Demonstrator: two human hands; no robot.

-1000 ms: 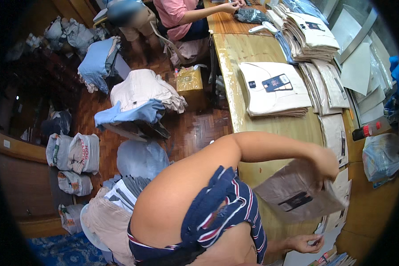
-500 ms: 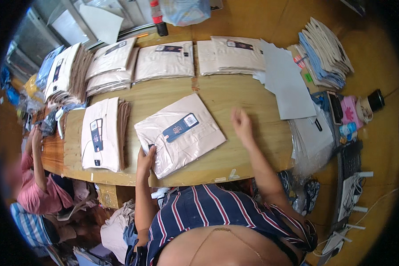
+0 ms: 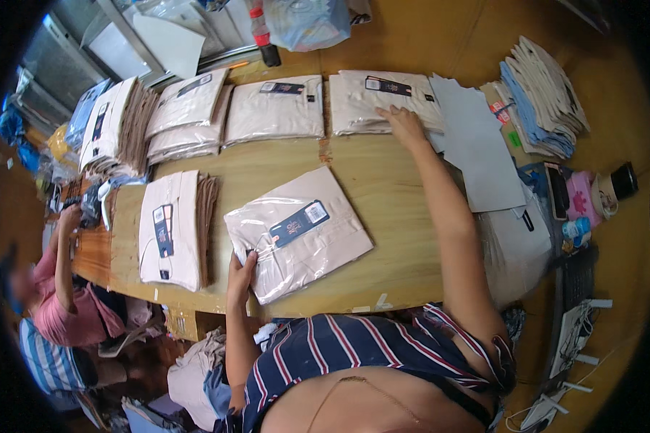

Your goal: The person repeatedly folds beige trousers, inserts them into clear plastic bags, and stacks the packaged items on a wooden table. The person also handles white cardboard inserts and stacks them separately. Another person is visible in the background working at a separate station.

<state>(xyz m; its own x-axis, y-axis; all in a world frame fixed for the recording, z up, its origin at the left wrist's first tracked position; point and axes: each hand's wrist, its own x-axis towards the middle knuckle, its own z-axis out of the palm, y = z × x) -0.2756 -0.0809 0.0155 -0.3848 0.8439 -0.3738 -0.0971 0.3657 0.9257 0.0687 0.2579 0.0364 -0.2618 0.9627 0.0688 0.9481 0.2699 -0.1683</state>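
A folded beige shirt in a clear plastic bag (image 3: pixel 300 234), with a dark tag on top, lies tilted on the wooden table (image 3: pixel 397 252) in front of me. My left hand (image 3: pixel 242 270) grips its near left corner. My right hand (image 3: pixel 403 123) is stretched far across the table. It rests with fingers spread on the far stack of bagged beige shirts (image 3: pixel 368 101), touching the near right part of the stack.
More stacks of bagged shirts (image 3: pixel 274 108) line the far edge, and one stack (image 3: pixel 172 229) lies to the left. Grey card sheets (image 3: pixel 477 151) and a pile of folded cloth (image 3: pixel 542 94) are at the right. Another person in pink (image 3: pixel 61 303) works at the left end.
The view swung from the floor and shelves round to the table. Since half a second ago my right hand has reached farther, onto the far stack; my left hand stays on the bagged shirt.
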